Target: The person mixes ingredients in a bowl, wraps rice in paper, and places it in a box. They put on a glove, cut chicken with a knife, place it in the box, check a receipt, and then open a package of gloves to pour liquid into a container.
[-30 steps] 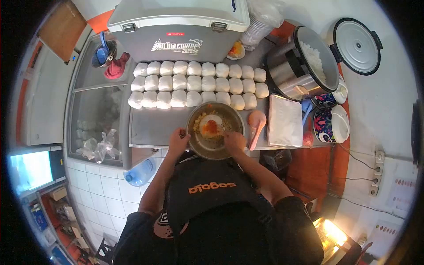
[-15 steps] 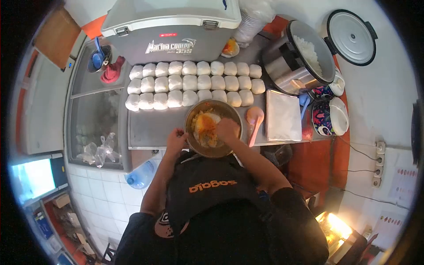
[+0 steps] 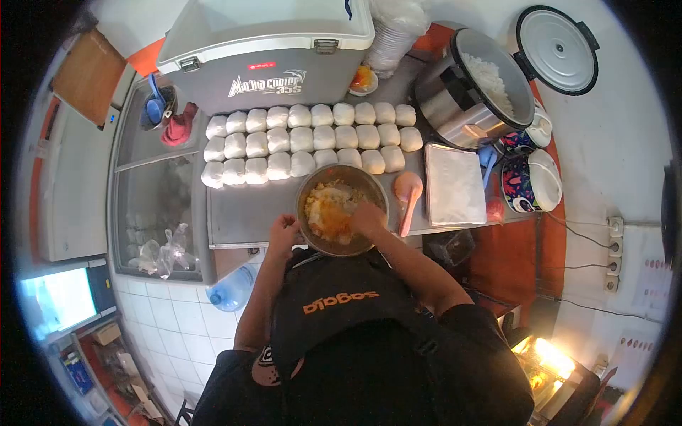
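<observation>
A round metal bowl (image 3: 379, 193) sits at the counter's front edge, close against my body. Inside it lies pale rice-like food (image 3: 328, 213) with orange seasoning over part of it. My left hand (image 3: 284, 233) is at the bowl's left side, fingers bent and closed at the rim. My right hand (image 3: 369, 219) reaches inside the bowl on the right, its fingers closed and low in the food. Whatever those fingers may hold is hidden. A pink ladle-like scoop (image 3: 408, 195) rests just right of the bowl.
Rows of white wrapped portions (image 3: 302, 138) fill the counter behind the bowl, before a grey cooler box (image 3: 284, 78). To the right are a stack of wrapping sheets (image 3: 465, 186), a blue spoon (image 3: 488, 160) and an open rice cooker (image 3: 455, 92). A glass-topped freezer (image 3: 153, 206) stands left.
The food has been turned over: the white mound is broken up and the orange has spread lower. My right hand has moved slightly within the bowl. My left hand stays at the rim.
</observation>
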Action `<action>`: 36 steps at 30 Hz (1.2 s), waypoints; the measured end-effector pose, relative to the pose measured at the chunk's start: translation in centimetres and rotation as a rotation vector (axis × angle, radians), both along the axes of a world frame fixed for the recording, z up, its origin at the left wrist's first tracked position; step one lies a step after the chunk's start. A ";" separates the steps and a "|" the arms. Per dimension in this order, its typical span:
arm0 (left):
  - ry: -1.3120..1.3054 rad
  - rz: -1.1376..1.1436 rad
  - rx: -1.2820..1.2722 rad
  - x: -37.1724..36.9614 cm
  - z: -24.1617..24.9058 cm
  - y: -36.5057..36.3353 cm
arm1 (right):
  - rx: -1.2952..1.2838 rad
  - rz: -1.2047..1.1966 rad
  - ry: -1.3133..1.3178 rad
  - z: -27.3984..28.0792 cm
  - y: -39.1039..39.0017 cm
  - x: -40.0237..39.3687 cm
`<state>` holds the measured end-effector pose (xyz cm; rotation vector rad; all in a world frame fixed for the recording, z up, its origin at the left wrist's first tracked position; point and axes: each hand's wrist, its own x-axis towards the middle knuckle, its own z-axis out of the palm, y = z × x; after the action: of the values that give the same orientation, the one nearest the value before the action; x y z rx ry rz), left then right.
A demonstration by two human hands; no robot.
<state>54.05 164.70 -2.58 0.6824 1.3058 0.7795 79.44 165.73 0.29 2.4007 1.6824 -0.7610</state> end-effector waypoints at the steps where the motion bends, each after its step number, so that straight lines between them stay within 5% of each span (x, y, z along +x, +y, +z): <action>1: -0.034 0.021 -0.043 0.1 0.1 -0.1 | 0.017 0.096 0.010 1.2 0.0 0.2; 6: -0.102 0.020 -0.140 0.2 1.3 0.0 | 0.116 0.485 -0.025 6.1 3.7 1.0; 9: -0.113 0.015 -0.088 0.1 0.3 -0.1 | -0.025 0.035 0.051 6.4 5.0 -1.8; 12: -0.054 0.048 -0.087 0.5 0.0 0.0 | 0.007 0.163 0.042 1.6 4.3 -1.6; 17: -0.114 0.059 -0.072 0.3 -1.0 -0.2 | 0.007 0.519 -0.118 9.8 6.8 4.0; 19: -0.104 0.078 -0.075 0.7 -0.1 -0.7 | -0.189 0.528 -0.178 10.7 5.7 4.5; 24: -0.090 0.086 -0.091 1.1 -0.1 -0.5 | -0.267 0.604 0.004 2.8 2.2 3.9; 27: -0.145 0.068 -0.067 0.7 0.2 -0.4 | -0.285 0.160 0.541 -6.4 1.3 5.3; 29: -0.106 0.047 -0.081 0.6 0.7 -0.2 | -0.251 -0.401 0.925 -5.2 0.1 5.3; 32: -0.114 0.032 -0.092 0.6 1.2 -0.2 | -0.382 -0.654 1.052 -1.1 -0.3 6.3; 36: -0.147 0.037 -0.095 0.6 1.2 -0.2 | -0.133 -0.576 0.816 6.2 0.1 5.1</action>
<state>54.62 164.50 -1.38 0.5163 1.2165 0.7781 84.55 165.83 6.52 2.6635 0.9785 -2.0758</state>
